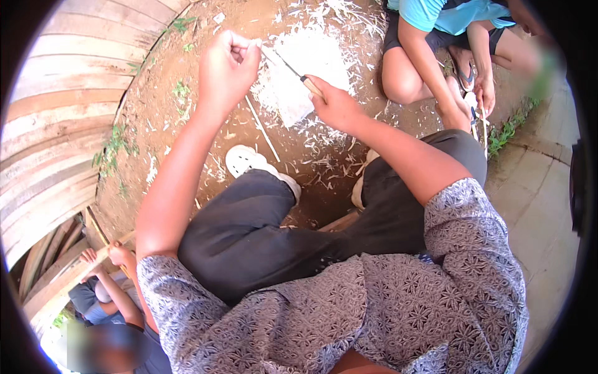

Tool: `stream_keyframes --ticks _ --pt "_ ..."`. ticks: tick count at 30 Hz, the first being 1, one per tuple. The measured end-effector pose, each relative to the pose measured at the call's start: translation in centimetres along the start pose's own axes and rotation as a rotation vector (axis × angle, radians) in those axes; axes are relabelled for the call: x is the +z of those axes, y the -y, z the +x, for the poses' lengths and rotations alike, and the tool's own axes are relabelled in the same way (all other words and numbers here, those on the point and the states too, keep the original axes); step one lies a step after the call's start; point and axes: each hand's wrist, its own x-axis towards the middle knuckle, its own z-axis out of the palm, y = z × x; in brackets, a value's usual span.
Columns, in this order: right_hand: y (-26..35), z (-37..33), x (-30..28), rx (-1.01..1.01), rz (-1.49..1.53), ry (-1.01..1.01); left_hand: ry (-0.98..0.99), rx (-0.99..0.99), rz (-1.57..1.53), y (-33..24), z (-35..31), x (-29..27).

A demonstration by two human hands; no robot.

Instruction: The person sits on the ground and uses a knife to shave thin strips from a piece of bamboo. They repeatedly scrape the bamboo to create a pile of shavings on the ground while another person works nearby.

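Observation:
My left hand [232,65] is closed in a pinch, thumb against fingers, at the upper middle. A thin pale strip [269,55] appears at its fingertips, close to the blade; its far end is hard to make out. My right hand [336,107] wraps round the light wooden handle of a knife [291,68]. The narrow dark blade slants up and left toward my left fingertips. Under both hands lies a whitish sheet or heap [305,78] strewn with pale shavings. A slender pale stick [263,129] slants below my left wrist, apart from the knife.
Curled shavings litter the brown dirt. Opposite me at the right, a seated person [408,68] in a light-blue shirt handles thin pale strips. Another person [118,299] at lower left holds a long stick. A plank wall [68,93] curves along the left; grey paving [536,193] borders the right.

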Motion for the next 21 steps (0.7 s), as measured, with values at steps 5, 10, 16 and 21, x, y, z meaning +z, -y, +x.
stream_keyframes --ticks 5,10,16,21 --pt "9.9 2.3 -6.1 -0.072 0.307 -0.182 0.003 -0.055 0.027 0.0 -0.2 -0.8" --pt "-1.3 0.6 1.0 -0.015 -0.119 0.005 0.024 -0.054 0.082 -0.8 0.3 -0.2" --pt "10.8 2.3 -5.8 -0.062 0.322 -0.202 -0.019 0.007 -0.02 0.5 -0.5 -0.7" --pt "-0.1 0.1 -0.3 0.129 -0.109 0.124 0.011 0.013 0.031 0.0 0.0 -0.3"
